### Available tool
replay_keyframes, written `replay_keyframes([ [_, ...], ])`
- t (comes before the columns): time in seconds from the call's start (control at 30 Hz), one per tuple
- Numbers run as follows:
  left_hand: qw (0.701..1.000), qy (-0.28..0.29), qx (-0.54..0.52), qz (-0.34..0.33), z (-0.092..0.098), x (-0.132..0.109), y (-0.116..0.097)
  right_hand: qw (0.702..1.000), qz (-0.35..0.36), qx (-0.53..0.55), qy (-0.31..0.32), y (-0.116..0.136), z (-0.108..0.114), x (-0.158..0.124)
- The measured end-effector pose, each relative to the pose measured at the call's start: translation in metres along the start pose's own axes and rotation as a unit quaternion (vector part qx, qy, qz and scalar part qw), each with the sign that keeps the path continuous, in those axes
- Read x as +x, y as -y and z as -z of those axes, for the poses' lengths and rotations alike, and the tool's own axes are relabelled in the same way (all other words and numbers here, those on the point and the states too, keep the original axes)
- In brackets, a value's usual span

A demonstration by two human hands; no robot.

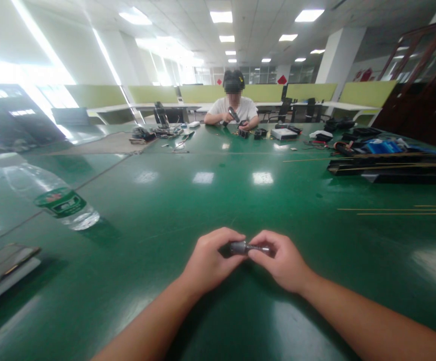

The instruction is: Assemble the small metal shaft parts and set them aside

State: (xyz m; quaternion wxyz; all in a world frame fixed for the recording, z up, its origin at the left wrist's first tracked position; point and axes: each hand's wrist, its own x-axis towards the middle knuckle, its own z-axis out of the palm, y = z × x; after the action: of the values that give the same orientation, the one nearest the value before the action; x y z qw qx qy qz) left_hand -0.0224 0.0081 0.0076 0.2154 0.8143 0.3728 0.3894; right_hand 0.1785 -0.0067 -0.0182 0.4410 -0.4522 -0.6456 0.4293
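Observation:
Just above the green table (172, 200), at the lower centre, a small dark metal cylinder (238, 247) lies level between my two hands. From its right end extends a thinner, shiny, ribbed rod (257, 247); whether this is a screw thread or a spring I cannot tell. My left hand (213, 258) is closed on the thick cylinder, thumb below and index finger above. Thumb and fingers of my right hand (282, 261) pinch around the thinner rod. The two hands nearly meet at the joint, and the fingertips hide part of the piece.
A clear water bottle (61, 203) stands to the left, with a dark flat case (7, 271) nearer me. Thin brass-coloured rods (402, 210) and black bars (394, 168) lie at right. Across the table a person (236, 108) holds a dark tool among scattered parts.

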Motion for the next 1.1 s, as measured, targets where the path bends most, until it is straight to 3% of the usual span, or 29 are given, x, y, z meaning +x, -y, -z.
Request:
replay_keyframes([
  [1.1, 1.0, -0.023, 0.02, -0.006, 0.0043, -0.001, 0.0067, 0.999, -0.021, -0.006, -0.031, -0.0023, -0.0002, -0.0007],
])
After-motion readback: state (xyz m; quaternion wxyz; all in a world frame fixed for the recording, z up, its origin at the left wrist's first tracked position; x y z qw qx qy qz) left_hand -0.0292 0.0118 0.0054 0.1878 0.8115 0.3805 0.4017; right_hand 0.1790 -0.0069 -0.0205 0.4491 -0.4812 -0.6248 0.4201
